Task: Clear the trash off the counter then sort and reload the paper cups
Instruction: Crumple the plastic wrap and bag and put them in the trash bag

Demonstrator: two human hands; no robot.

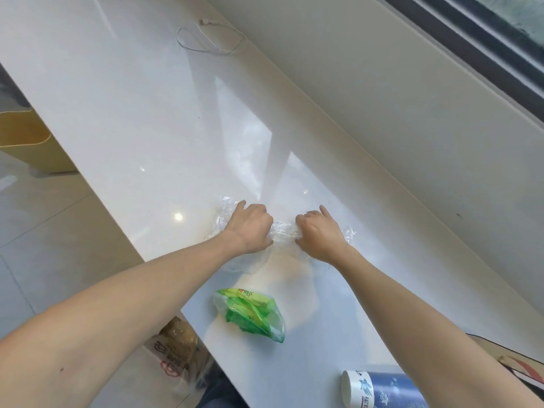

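A crumpled clear plastic bag (282, 231) lies in the middle of the white counter (147, 113). My left hand (250, 226) is closed on its left part and my right hand (319, 231) is closed on its right part, with the plastic bunched between them. Nearer to me lies a green and clear plastic wrapper (250, 315), touched by neither hand. A stack of blue and white paper cups (379, 390) lies on its side at the counter's near edge, partly under my right forearm.
A white cable (212, 39) is coiled at the far end of the counter, beside the wall and window sill. Below the counter's left edge stand a printed bag (173, 348) on the floor and a yellow bin (26, 136).
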